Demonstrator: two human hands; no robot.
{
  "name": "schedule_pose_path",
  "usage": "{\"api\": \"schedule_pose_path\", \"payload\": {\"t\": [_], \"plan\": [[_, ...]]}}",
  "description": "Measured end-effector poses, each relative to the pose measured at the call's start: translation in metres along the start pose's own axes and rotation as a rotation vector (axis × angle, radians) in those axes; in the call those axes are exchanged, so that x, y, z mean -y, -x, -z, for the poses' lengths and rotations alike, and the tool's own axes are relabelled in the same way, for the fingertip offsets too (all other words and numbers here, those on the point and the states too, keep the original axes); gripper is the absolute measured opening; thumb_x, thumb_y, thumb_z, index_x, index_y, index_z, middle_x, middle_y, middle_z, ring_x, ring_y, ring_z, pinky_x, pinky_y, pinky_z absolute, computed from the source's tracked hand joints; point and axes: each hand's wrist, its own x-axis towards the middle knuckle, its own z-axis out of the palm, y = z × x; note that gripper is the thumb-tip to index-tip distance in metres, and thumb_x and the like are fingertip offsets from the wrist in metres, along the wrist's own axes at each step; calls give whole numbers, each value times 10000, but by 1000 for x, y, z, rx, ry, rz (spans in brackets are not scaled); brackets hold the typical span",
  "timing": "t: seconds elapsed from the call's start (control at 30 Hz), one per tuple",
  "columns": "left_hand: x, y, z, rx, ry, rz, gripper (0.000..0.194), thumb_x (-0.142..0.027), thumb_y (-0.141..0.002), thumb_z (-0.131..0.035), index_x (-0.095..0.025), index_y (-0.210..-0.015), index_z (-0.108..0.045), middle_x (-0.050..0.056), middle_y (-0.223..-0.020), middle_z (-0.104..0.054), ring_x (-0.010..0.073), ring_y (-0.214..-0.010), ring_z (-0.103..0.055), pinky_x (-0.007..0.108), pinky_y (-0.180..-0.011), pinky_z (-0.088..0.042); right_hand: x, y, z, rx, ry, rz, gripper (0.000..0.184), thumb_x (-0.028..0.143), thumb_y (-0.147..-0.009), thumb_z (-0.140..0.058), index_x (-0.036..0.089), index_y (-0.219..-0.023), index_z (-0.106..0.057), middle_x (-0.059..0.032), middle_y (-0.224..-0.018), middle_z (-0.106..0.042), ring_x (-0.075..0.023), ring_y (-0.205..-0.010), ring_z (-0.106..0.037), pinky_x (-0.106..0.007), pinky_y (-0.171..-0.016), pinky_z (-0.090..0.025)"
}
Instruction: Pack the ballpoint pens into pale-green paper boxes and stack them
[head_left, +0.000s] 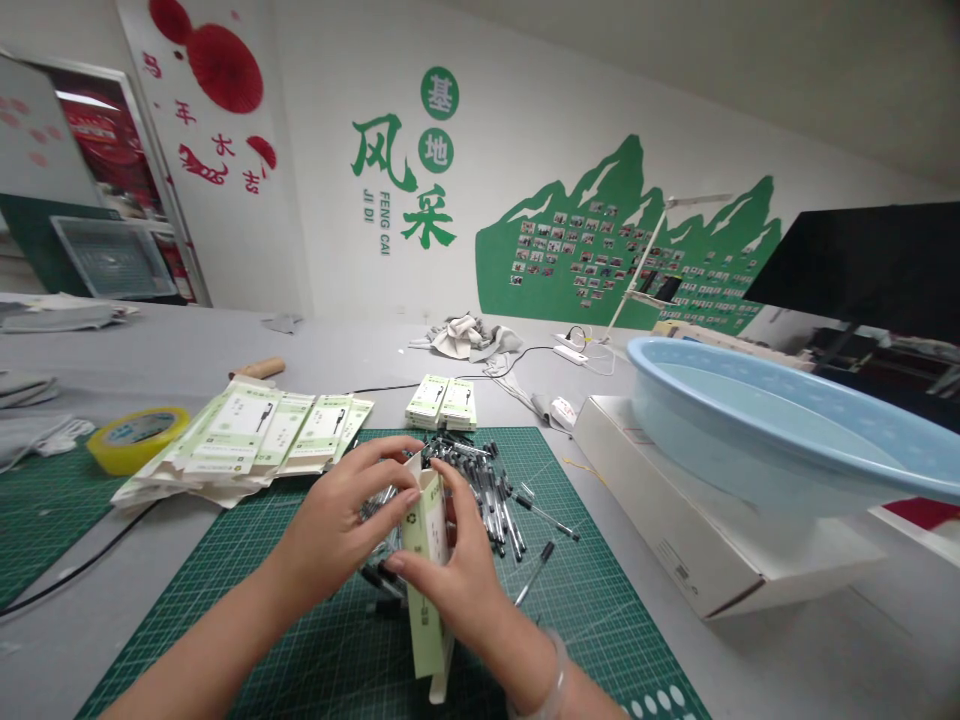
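Note:
Between my hands a light green and white carton (pixel 425 625) stands on end, its narrow side towards me. My right hand (pixel 461 565) wraps round it, thumb on the near side and fingers behind. The fingers of my left hand (pixel 360 505) are bent at its top edge, pinching by a raised white flap. A small flap sticks out at the carton's lower end. Behind it a heap of clear pens with black caps (pixel 491 495) lies on the green cutting mat (pixel 592 620), partly hidden by my hands.
Several flattened cartons (pixel 236 425) lie at left, beside a yellow tape roll (pixel 139 440). Filled-looking cartons (pixel 441 402) lie beyond the pens. On the right a blue basin (pixel 720 440) rests on a white box (pixel 675 520). Cloths (pixel 469 338) and a power strip (pixel 570 353) lie farther back.

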Motion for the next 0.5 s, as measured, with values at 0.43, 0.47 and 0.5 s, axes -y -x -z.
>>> {"api": "schedule_pose_path", "payload": {"t": [0.43,0.47,0.5], "plan": [[11,0,-26,-115,661,297,479,-336,-897,-483,-272,-1356,-363,85,-1368,-495,232,-1257,-458,411,-1013,-429,-10,-4,0,-91,-92,-6,832,310,-622,-784,297,-1357,-395,-67,-1288,-515,-286,-1131,-511,-435,-934,-434],[14,1,-30,-165,638,326,436,-341,-903,-468,-250,-1324,-398,90,-1341,-515,229,-1234,-481,412,-1006,-436,-12,-6,1,-130,-134,-25,802,313,-637,-773,286,-1350,-405,-72,-1278,-523,-281,-1111,-526,-428,-926,-440],[17,2,-32,-199,587,350,397,-345,-905,-463,-234,-1286,-435,92,-1309,-536,228,-1206,-506,413,-996,-444,-15,-8,2,-170,-185,-48,772,319,-655,-761,274,-1342,-412,-77,-1267,-531,-273,-1082,-544,-421,-914,-448]]}}
